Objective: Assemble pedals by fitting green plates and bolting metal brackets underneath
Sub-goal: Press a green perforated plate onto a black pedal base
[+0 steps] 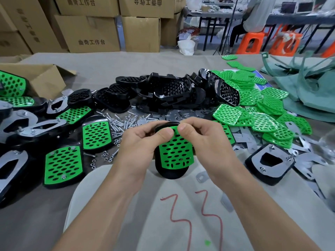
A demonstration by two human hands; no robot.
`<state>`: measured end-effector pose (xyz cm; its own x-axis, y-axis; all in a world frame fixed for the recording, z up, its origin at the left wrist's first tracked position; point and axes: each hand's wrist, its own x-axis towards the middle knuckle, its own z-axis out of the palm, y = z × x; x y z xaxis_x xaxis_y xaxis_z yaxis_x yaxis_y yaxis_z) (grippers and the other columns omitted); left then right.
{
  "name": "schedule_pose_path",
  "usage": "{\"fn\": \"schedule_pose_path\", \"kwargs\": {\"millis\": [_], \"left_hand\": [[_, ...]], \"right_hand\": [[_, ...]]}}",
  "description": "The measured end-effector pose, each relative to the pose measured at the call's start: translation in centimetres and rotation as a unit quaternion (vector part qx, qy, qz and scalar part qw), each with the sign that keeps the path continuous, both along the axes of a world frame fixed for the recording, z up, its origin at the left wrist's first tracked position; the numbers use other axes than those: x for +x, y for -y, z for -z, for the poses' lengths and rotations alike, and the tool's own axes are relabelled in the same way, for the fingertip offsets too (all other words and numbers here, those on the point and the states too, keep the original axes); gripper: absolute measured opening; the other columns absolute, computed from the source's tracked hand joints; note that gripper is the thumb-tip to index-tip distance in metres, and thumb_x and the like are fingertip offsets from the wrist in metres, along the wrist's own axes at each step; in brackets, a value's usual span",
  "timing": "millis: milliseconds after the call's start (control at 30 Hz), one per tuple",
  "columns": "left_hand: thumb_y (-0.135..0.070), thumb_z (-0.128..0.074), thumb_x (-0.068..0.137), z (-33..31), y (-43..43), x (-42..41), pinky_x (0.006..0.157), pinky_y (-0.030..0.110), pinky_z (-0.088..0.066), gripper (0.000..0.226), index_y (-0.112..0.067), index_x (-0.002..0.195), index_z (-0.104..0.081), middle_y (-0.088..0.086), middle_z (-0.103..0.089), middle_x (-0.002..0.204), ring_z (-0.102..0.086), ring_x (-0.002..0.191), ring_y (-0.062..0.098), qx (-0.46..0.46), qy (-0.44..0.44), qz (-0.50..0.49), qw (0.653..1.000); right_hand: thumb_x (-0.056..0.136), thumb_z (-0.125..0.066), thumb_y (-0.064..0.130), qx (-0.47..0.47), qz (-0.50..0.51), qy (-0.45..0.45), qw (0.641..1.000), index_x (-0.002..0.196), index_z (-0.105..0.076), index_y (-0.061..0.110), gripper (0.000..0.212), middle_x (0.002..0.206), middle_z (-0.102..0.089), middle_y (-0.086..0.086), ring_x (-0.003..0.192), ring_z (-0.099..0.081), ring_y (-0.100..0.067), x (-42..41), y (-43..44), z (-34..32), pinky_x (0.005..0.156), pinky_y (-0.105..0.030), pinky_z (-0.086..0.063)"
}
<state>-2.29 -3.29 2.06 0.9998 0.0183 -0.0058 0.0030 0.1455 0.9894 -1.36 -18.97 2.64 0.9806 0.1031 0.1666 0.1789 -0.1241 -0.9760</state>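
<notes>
Between the fingers (164, 132) of the left hand (143, 140) and right hand (201, 136), a black pedal (170, 173) is gripped, its green plate (175, 153) pressed in. Finished pedals (63, 163) lie left of the fingers, many loose plates (253, 105) lie right.

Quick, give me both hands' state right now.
Left hand: grips the black pedal, thumb pressing the green plate.
Right hand: grips the same pedal, thumb on the plate's top edge.
</notes>
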Motion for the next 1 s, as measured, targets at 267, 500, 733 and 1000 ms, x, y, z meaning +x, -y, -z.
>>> {"fn": "schedule_pose_path", "kwargs": {"millis": [267, 500, 733, 1000], "left_hand": [[-0.031, -0.067, 0.085, 0.4, 0.6, -0.1, 0.068, 0.020, -0.051, 0.019, -0.041, 0.097, -0.078, -0.011, -0.077, 0.088, -0.070, 0.081, 0.004, 0.117, 0.114, -0.033, 0.986], [-0.023, -0.063, 0.087, 0.4, 0.9, -0.2, 0.062, 0.010, -0.046, 0.026, -0.045, 0.091, -0.077, -0.016, -0.074, 0.081, -0.065, 0.074, -0.004, 0.120, 0.146, -0.051, 0.981], [-0.031, -0.067, 0.080, 0.6, 1.0, 0.0, 0.079, 0.045, -0.059, 0.018, -0.043, 0.084, -0.080, -0.006, -0.078, 0.085, -0.071, 0.080, 0.010, 0.079, 0.072, -0.082, 0.991], [-0.015, -0.066, 0.096, 0.6, 0.9, -0.1, 0.072, 0.040, -0.059, 0.019, -0.025, 0.096, -0.082, 0.006, -0.079, 0.095, -0.073, 0.088, 0.020, 0.026, -0.018, -0.047, 0.998]], "right_hand": [[0.094, -0.063, 0.003, 0.161, -0.045, -0.106, 0.980, 0.097, -0.075, 0.006, 0.013, 0.090, -0.070, -0.013, 0.086, -0.064, -0.025, 0.1, 0.6, 0.0, 0.082, -0.043, -0.050], [0.083, -0.073, 0.008, 0.132, 0.000, -0.042, 0.990, 0.091, -0.080, 0.011, 0.011, 0.090, -0.076, -0.016, 0.081, -0.067, -0.022, -0.2, -0.2, 0.3, 0.085, -0.047, -0.056], [0.081, -0.071, 0.027, 0.024, 0.048, 0.004, 0.999, 0.086, -0.080, 0.028, 0.010, 0.080, -0.077, -0.005, 0.082, -0.073, -0.031, 0.0, -0.5, 0.8, 0.079, -0.056, -0.059], [0.090, -0.070, 0.027, -0.012, -0.010, -0.088, 0.996, 0.088, -0.070, 0.018, 0.009, 0.085, -0.073, -0.012, 0.080, -0.068, -0.028, 0.0, -0.2, 0.5, 0.086, -0.057, -0.054]]}}
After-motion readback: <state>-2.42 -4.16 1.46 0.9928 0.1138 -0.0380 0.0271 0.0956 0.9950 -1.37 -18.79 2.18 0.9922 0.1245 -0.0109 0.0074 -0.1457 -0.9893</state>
